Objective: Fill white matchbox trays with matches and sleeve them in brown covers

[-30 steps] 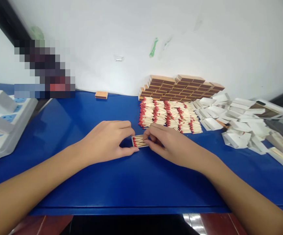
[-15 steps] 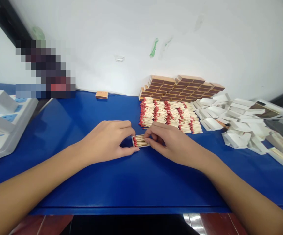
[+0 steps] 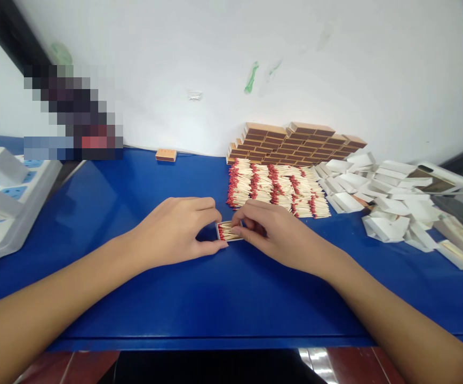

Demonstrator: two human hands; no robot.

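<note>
A small white matchbox tray filled with red-tipped matches lies on the blue table. My left hand grips its left end between thumb and fingers. My right hand covers its right end, fingertips pinched on the matches inside. Just behind the hands lies a heap of loose matches.
Brown matchbox sleeves are stacked against the white wall, with one lone sleeve further left. White empty trays are piled to the right. A white power strip sits at the left edge.
My right fingers have shifted slightly over the matches in the tray; my left hand and the tray stay put.
</note>
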